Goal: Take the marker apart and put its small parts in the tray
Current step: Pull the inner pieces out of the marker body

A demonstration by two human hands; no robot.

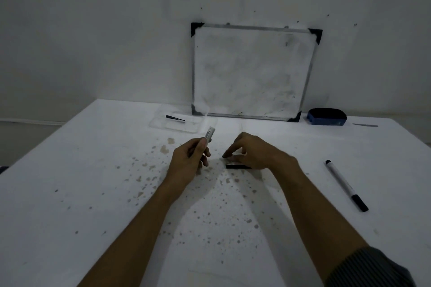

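Observation:
My left hand grips a white marker barrel, whose open end points up and away toward the tray. My right hand hovers low over the table, fingers bent, with a black cap-like piece lying under it; whether the fingers touch that piece is unclear. A clear plastic tray sits at the far middle of the table with a black pointed part inside it.
A whole marker with black cap lies to the right. A small whiteboard leans on the wall, a blue eraser beside it. The white table is speckled with stains.

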